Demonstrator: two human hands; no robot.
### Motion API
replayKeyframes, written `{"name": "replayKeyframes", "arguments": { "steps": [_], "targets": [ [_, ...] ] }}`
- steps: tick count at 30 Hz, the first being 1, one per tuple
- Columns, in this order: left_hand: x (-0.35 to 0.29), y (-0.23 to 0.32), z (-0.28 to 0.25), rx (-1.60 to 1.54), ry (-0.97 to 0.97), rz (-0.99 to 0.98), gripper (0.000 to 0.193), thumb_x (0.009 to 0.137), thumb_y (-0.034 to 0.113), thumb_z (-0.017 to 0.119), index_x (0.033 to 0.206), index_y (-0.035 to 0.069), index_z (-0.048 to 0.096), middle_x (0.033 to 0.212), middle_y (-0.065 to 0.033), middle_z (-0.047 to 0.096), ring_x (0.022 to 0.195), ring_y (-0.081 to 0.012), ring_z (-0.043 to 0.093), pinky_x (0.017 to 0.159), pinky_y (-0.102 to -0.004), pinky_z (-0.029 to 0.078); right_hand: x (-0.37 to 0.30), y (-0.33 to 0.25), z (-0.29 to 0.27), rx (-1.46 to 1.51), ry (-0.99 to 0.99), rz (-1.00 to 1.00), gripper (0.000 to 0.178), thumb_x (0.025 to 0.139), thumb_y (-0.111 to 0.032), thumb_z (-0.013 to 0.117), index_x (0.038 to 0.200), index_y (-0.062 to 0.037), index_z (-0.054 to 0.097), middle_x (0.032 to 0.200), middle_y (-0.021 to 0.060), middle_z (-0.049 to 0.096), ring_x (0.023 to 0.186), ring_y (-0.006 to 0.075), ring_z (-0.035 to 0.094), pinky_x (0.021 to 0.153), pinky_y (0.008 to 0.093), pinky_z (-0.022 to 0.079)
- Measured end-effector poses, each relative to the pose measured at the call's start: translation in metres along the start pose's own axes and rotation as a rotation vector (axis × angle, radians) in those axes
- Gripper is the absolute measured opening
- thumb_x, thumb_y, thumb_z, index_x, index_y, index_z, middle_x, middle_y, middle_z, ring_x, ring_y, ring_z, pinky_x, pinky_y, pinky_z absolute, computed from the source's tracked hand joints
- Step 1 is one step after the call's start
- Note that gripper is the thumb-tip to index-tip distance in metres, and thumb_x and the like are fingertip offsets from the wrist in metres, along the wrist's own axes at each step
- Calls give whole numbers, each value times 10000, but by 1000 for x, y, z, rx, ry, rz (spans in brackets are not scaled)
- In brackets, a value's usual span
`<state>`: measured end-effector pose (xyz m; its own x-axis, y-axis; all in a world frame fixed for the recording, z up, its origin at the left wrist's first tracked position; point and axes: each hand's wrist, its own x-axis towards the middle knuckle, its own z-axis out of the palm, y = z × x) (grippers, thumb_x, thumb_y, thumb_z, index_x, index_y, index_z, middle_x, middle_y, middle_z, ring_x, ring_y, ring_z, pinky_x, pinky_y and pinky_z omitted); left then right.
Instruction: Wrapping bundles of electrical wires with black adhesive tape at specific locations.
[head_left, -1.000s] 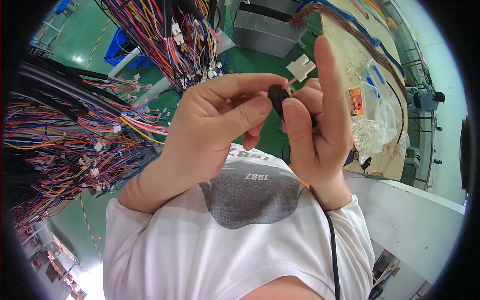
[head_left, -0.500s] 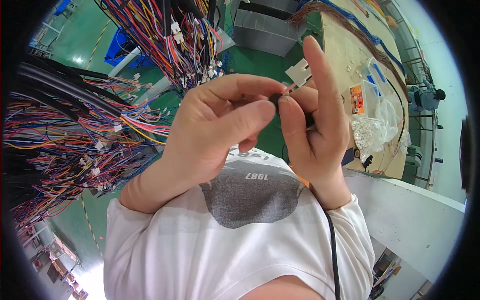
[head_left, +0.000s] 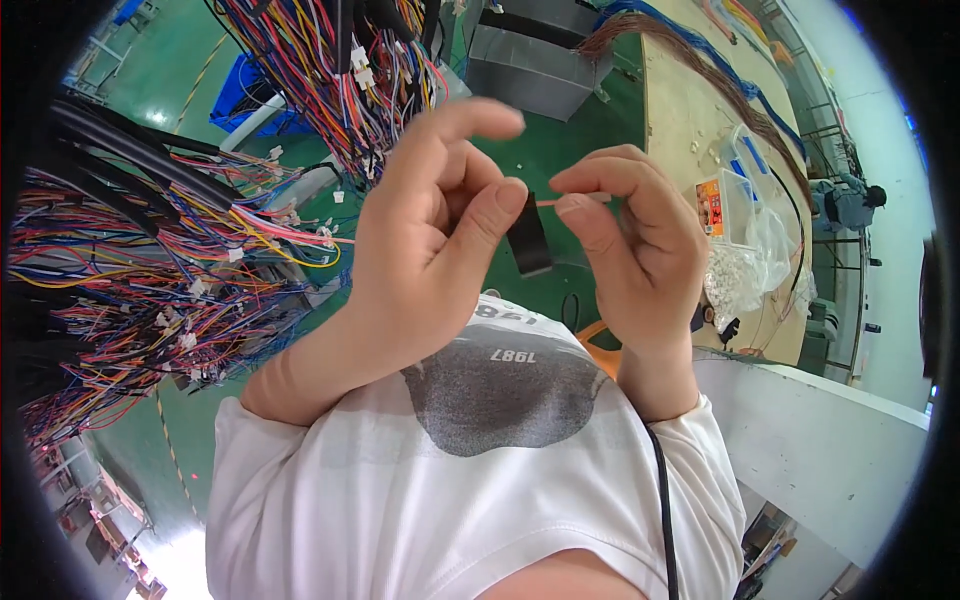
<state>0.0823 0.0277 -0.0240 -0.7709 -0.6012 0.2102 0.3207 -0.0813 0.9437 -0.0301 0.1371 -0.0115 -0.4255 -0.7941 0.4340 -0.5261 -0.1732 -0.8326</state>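
Observation:
Over the green floor, a thin pink wire stretches between my two hands. My right hand pinches it with thumb and index finger. A short strip of black tape hangs down beside the left thumb tip, its lower end loose. My left hand is closed with thumb against the curled fingers at the tape's upper end, while its index finger is raised and blurred. Whether the tape is wrapped round the wire is hidden by the left thumb.
Big bundles of coloured wires with white connectors hang at left and top. A wooden table on the right bears a clear plastic box, a bag of small white parts and long brown wires. A grey bin stands at the top. Far right is another person.
My hands have moved apart, uncovering the black tape strip and the pink wire. The white connector near my right hand no longer shows. My right index finger has bent down; my left one has lifted.

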Motion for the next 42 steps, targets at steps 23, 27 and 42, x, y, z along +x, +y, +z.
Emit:
{"name": "replayKeyframes", "arguments": {
  "steps": [23, 27, 42],
  "targets": [
    [11, -5, -12, -581, -242, -672, 376, 755, 194, 660, 1049, 72, 460, 743, -7, 522, 570, -72, 474, 470, -210, 360, 2, 0, 17, 43, 59, -4, 282, 784, 50, 515, 1054, 11, 444, 761, 47, 533, 632, 54, 480, 525, 163, 376],
    [16, 3, -12, -639, -153, -629, 301, 767, 236, 649, 978, 87, 496, 757, -8, 503, 597, -65, 459, 494, -191, 344, 1, -8, 22, 172, 110, 93, 268, 770, 48, 532, 1021, 10, 443, 741, 43, 525, 605, 58, 468, 493, 163, 370],
    [16, -22, -25, -639, -652, -165, 713, 832, 638, 180, 901, 7, 506, 792, -13, 474, 707, -60, 433, 607, -174, 329, 7, -12, -3, 213, -2, 48, 289, 738, 93, 524, 1009, 23, 452, 724, 17, 542, 601, 12, 460, 473, 138, 312]
  ]
}}
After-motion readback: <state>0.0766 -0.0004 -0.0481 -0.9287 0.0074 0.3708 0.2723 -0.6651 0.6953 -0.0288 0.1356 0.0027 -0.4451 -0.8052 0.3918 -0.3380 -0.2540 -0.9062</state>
